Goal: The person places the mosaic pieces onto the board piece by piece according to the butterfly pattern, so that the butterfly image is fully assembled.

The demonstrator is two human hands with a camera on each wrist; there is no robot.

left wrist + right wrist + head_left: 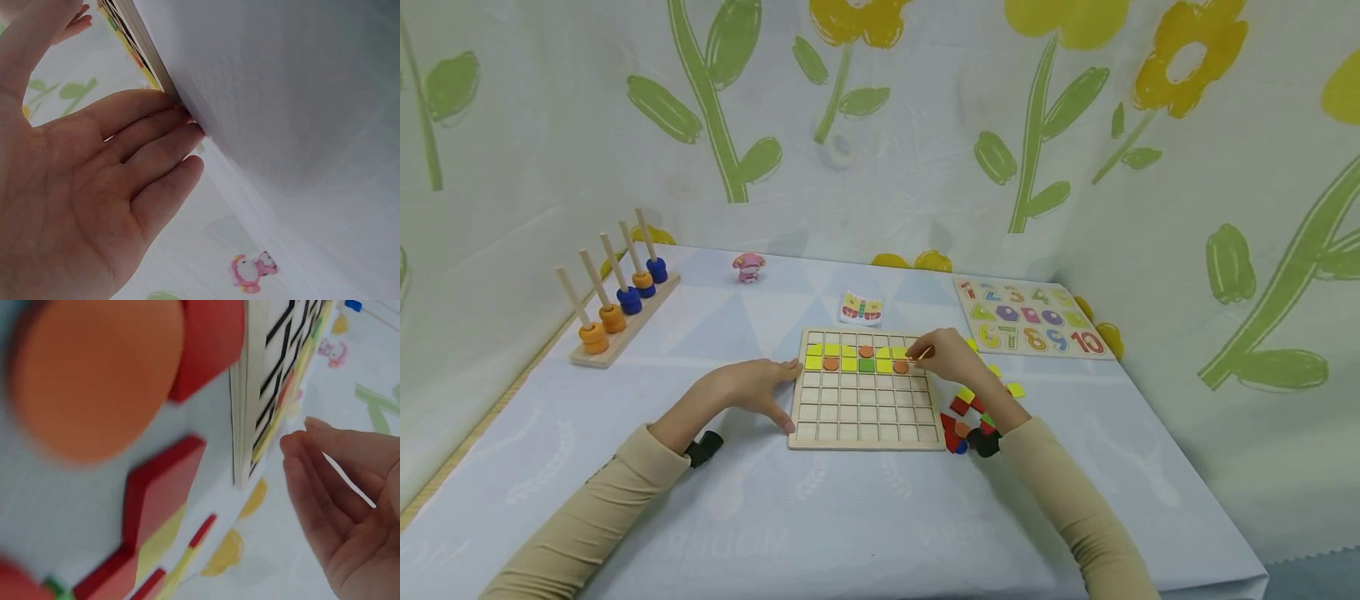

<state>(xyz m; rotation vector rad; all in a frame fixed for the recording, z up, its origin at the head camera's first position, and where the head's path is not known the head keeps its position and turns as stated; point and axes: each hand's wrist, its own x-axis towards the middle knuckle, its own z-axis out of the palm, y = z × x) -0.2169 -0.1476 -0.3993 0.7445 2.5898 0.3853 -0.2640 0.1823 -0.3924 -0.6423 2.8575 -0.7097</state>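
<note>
A wooden grid board (pixel 867 408) lies on the table, with yellow, orange and green pieces set in its upper rows. My left hand (pixel 756 387) rests against the board's left edge, thumb and fingers spread apart; in the left wrist view its fairly straight fingers (pixel 165 147) touch the board's side (pixel 147 53). Over the upper right part of the grid, my right hand (pixel 947 357) pinches a thin orange piece (pixel 927 353) between thumb and fingertips. In the right wrist view the fingertips (pixel 292 445) meet close to the board's far end, and the piece is hidden.
Loose red, yellow, orange and other pieces (pixel 959 407) lie right of the board, partly under the right forearm. A butterfly pattern card (pixel 861 308) lies behind it. Farther out are a pink figurine (pixel 748 267), a peg stacker (pixel 625 321) and a number puzzle board (pixel 1033 318).
</note>
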